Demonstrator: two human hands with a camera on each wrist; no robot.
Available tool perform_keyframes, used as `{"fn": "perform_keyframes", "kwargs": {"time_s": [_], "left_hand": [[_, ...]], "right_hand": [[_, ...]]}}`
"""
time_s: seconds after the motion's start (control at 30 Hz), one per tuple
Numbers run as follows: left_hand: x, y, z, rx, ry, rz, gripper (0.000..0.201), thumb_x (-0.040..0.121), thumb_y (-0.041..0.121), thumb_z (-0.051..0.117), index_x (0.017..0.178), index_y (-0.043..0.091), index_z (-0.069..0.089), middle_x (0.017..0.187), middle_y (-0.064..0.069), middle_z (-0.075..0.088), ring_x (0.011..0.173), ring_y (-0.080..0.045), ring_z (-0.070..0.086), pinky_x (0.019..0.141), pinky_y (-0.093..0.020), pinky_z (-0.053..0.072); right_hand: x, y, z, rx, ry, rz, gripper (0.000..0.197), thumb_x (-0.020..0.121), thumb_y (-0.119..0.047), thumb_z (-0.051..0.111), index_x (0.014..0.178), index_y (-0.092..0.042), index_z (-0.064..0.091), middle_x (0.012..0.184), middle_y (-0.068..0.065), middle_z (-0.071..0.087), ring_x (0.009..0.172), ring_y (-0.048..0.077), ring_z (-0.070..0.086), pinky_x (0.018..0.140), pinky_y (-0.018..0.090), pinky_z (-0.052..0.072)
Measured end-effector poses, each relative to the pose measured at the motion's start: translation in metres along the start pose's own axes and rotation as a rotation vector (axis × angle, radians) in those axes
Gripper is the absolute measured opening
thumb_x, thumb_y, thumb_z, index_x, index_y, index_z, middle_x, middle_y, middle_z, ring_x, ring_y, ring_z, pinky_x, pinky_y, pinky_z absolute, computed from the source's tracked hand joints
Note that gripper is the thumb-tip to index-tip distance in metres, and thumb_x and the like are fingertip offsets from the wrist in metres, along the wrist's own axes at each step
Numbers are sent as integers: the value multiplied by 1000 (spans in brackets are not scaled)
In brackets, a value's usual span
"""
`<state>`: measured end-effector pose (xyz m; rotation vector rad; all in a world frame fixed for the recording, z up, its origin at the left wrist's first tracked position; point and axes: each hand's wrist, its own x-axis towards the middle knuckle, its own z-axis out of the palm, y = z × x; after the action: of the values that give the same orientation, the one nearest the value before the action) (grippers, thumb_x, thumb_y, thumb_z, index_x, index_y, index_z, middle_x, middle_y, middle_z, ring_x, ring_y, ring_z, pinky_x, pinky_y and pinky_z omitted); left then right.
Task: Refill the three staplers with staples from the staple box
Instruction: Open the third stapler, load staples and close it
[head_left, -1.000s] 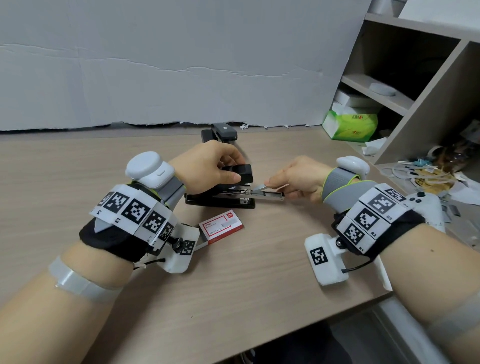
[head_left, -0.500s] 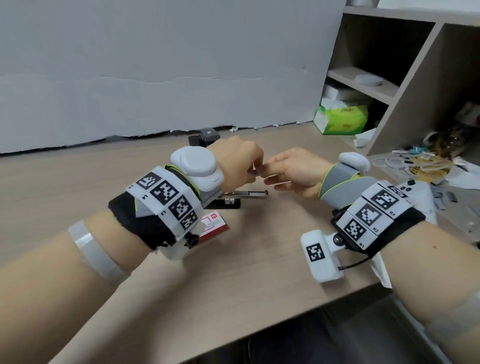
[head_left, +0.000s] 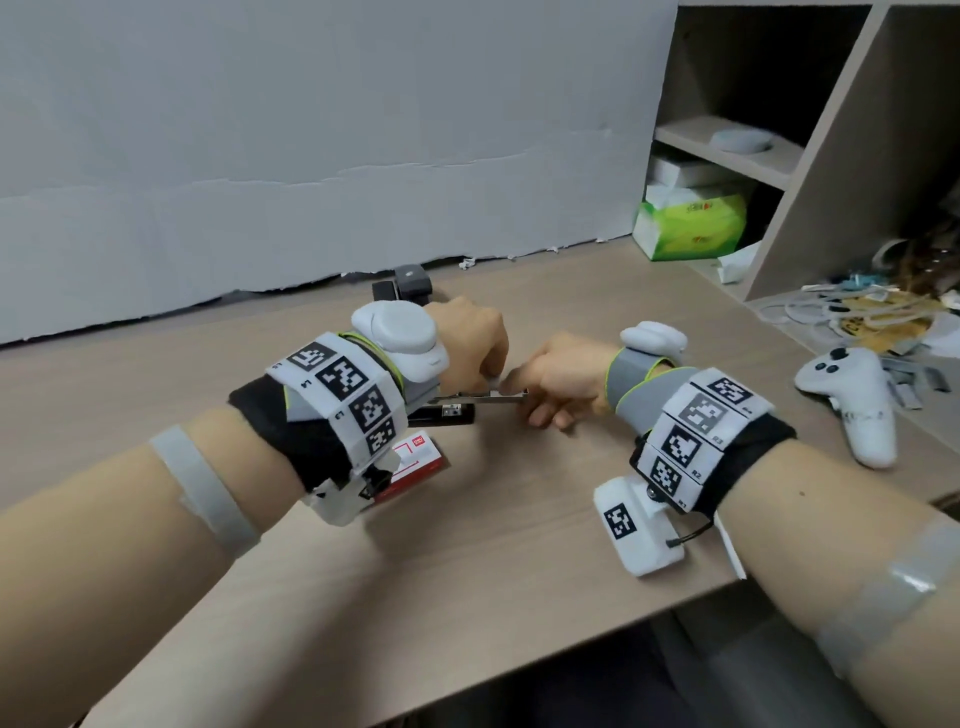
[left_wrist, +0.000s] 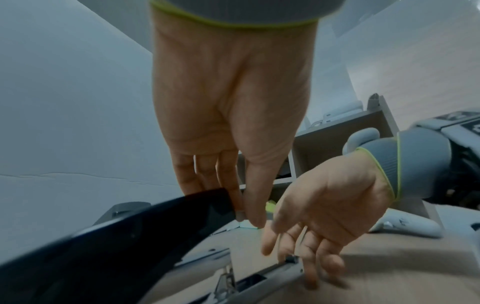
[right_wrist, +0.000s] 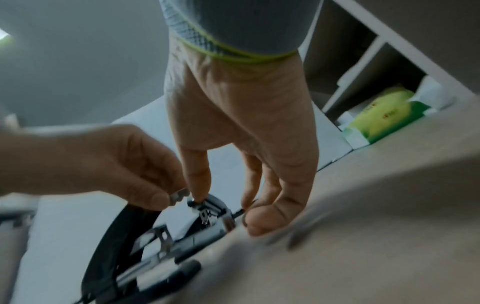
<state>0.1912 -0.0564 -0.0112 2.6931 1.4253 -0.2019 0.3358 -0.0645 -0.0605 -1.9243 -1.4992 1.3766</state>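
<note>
Nearest the camera, both forearms reach in over the front edge of the table (head_left: 467, 561), each wrist wrapped in a band of black-and-white markers with a white camera block beneath. Just past the left wrist lies the red-and-white staple box (head_left: 422, 458), flat on the wood and partly hidden by that wrist's camera block.

Beyond the box sits the open stapler (head_left: 451, 411), its black base on the table and its metal staple channel (head_left: 491, 399) stretching rightward. The left hand (head_left: 470, 345) is over the stapler with fingers curled; in the left wrist view its thumb and fingers pinch the tip of the raised black top arm (left_wrist: 145, 230), holding it up off the channel. The right hand (head_left: 558, 376) meets it from the right, fingers bent down at the free end of the channel. In the right wrist view its forefinger tip presses on the metal front of the mechanism while thumb and another finger close around a thin dark piece at the channel's end; blur hides whether that piece is a strip of staples.

Farther back, a second black stapler (head_left: 408, 283) stands by the grey backdrop. Off to the right lie a white game controller (head_left: 852, 400) and a clutter of cables, with a green tissue pack (head_left: 688, 228) under the shelf unit.
</note>
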Motion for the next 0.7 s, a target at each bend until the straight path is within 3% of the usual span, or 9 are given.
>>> {"fn": "perform_keyframes", "kwargs": {"time_s": [0.07, 0.3, 0.53, 0.7], "left_hand": [[3, 1, 1, 44, -39, -22, 15, 82, 18, 66, 94, 26, 72, 95, 3, 70, 87, -24, 66, 79, -34, 56], [5, 1, 6, 135, -54, -45, 22, 83, 15, 63, 99, 27, 73, 100, 0, 70, 90, -27, 64, 77, -29, 44], [6, -4, 9, 132, -62, -40, 16, 81, 22, 70, 96, 27, 73, 99, -1, 70, 90, -30, 64, 85, -35, 52], [6, -4, 11, 128, -41, -39, 16, 82, 23, 70, 97, 28, 72, 97, 0, 66, 90, -30, 63, 78, -31, 50]], "right_hand": [[4, -2, 0, -1, 2, 15, 19, 83, -20, 70, 86, -4, 61, 65, 9, 65, 46, 14, 58, 38, 19, 40], [12, 0, 2, 29, 2, 54, 11, 84, -14, 68, 84, -6, 60, 73, 9, 63, 47, 12, 59, 38, 18, 42], [15, 2, 0, 84, -28, 61, 8, 86, -10, 67, 87, -5, 60, 67, 8, 63, 46, 10, 58, 38, 19, 45], [14, 3, 0, 95, -31, 56, 12, 87, -10, 66, 96, -5, 61, 68, 8, 62, 41, 9, 58, 38, 18, 46]]}}
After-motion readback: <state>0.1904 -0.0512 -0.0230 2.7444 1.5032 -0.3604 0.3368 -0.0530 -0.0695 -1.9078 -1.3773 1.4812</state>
